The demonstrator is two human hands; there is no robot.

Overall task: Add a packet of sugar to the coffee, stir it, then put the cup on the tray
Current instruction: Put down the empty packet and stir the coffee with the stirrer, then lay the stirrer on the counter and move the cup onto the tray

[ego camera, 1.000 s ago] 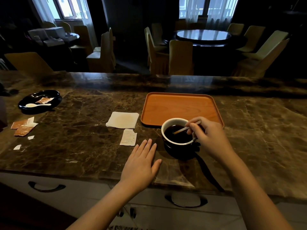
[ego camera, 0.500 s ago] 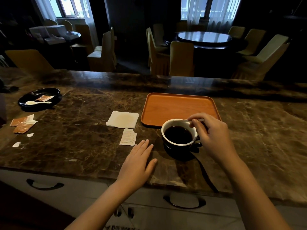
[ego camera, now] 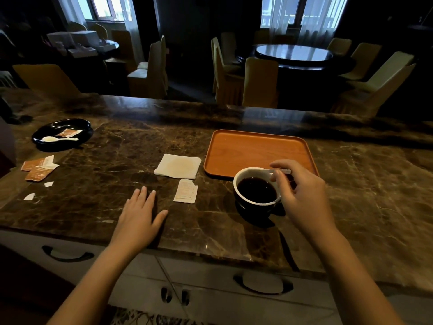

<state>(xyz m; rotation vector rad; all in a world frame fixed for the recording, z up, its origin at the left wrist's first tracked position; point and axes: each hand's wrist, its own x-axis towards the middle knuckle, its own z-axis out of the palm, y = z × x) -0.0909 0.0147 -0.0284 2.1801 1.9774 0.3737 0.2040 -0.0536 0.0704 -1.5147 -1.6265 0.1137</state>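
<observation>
A dark cup (ego camera: 256, 191) with a white inside holds black coffee and stands on the marble counter, just in front of the orange tray (ego camera: 257, 151). My right hand (ego camera: 302, 195) hovers over the cup's right rim, fingers pinched on a thin white stir stick (ego camera: 282, 171) that lies level across the rim. A torn, flat white sugar packet (ego camera: 185, 191) lies left of the cup. My left hand (ego camera: 139, 218) rests flat on the counter, fingers spread, holding nothing.
A white napkin (ego camera: 178, 166) lies left of the tray. At far left a black dish (ego camera: 62, 134) holds a white spoon and a packet. Brown packets (ego camera: 38, 167) and paper scraps lie near it. The counter's front edge runs above drawers with handles.
The stick has come up out of the coffee and now lies level across the cup's rim in my right hand. My left hand has slid left, away from the cup.
</observation>
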